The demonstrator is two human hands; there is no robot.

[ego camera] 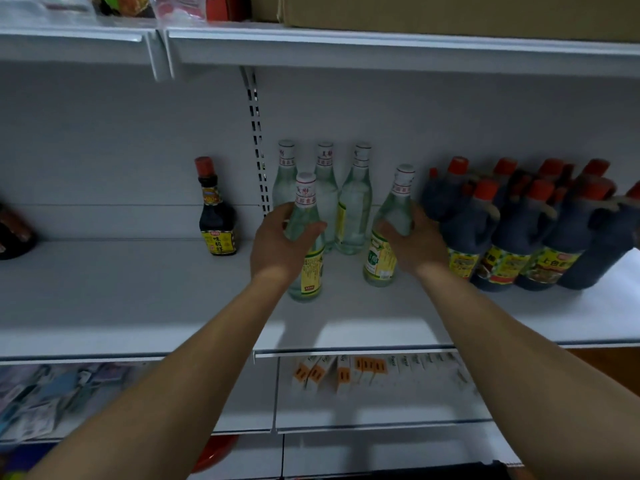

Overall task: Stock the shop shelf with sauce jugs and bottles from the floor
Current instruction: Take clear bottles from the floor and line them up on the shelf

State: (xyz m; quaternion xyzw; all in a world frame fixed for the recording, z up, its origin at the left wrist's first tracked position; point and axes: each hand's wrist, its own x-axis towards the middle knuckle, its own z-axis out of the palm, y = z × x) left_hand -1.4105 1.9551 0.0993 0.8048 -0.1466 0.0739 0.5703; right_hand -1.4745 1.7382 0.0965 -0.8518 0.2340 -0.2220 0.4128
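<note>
Both my hands reach onto the white middle shelf [138,296]. My left hand [277,244] grips a clear bottle [306,268] with a white cap and yellow label, standing upright on the shelf. My right hand [414,239] grips a second clear bottle [384,247] of the same kind, tilted slightly to the right. Three more clear bottles [353,209] stand behind them against the back wall. Several dark sauce jugs [516,237] with orange caps are packed together at the right.
A single small dark sauce bottle [217,216] with a red cap stands left of the hands. A dark object [14,233] sits at the far left edge. A cardboard box [450,15] rests on the shelf above. Small boxes [343,372] and packets fill the shelf below.
</note>
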